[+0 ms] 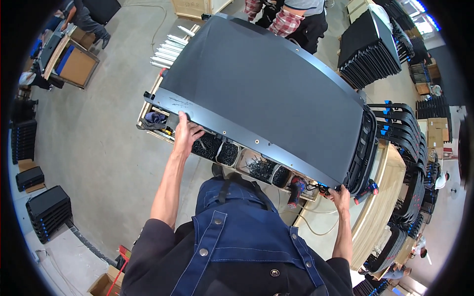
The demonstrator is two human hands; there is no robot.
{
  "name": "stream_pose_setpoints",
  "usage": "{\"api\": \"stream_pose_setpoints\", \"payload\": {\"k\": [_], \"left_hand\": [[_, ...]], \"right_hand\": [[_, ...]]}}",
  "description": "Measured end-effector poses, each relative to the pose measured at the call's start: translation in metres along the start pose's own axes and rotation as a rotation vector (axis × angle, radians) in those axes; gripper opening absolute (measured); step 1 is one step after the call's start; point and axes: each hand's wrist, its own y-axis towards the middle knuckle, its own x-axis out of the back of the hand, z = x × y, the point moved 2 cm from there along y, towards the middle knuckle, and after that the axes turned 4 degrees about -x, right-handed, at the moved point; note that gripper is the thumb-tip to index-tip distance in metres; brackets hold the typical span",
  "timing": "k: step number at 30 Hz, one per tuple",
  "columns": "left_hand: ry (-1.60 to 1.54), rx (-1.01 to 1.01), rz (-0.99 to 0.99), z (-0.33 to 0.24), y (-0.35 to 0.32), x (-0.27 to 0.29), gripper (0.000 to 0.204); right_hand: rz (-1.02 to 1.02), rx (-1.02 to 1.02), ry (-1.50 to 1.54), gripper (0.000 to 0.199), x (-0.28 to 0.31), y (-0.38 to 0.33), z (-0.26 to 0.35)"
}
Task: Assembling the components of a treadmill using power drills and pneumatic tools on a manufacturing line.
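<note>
Grey concrete floor (116,128) spreads across the left half of a busy workshop. At the lower left of the frame sits a stack of black rounded panels (48,212) with blue bits between them; at the upper left a person in dark clothes (86,19) stands beside a wooden-framed cart (76,66) with a brown board on its side. Next come several white tubes (173,52), jutting out past the upper left end of a large dark-grey sheet panel (261,89), which lies slantwise across the centre. At its near edge the left hand (183,135) has thumb and fingers spread apart; whether they pinch the edge, I cannot tell. Below that edge, open bins of dark screws (256,167) show in a row, above the wearer's navy-blue apron (252,232). Beyond the far edge is another person's red plaid sleeve (285,22). Farther right hangs a red-and-black power drill (296,190), then the right hand (339,200) touches the panel's lower right corner, fingers bent, their grip partly hidden. A black ribbed frame (366,148) borders the panel's right end, near a pale wooden bench (380,207) and curved black parts (402,123).
</note>
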Motion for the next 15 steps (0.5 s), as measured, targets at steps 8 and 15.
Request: {"api": "stream_pose_setpoints", "payload": {"k": [8,15], "left_hand": [[0.055,-0.170,-0.304,0.012,0.013,-0.052,0.086],[0.054,-0.174,-0.254,0.022,0.018,-0.051,0.078]], "right_hand": [[-0.066,0.129,-0.046,0.029,0.003,0.002,0.000],[-0.167,0.170,-0.364,0.044,0.014,0.008,-0.009]]}}
